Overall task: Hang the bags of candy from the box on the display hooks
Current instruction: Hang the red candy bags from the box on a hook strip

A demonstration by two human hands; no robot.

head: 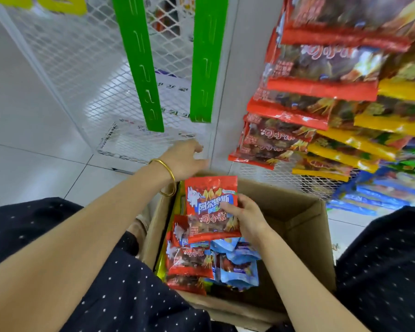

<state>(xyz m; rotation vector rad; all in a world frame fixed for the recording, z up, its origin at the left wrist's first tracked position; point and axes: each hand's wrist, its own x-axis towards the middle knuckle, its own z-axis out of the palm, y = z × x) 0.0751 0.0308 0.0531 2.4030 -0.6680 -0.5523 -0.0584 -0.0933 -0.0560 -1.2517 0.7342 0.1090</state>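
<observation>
A cardboard box sits on the floor between my knees, holding red candy bags and blue candy bags. My right hand grips one red candy bag by its right edge and holds it upright above the box. My left hand, with a gold bangle on the wrist, hovers above the box's far left corner, fingers loosely bent and holding nothing. Red bags hang in a column on the display at the right.
Yellow bags and blue bags hang further right on the white mesh display. Two green slotted uprights stand against a white mesh panel ahead. White floor tiles lie to the left.
</observation>
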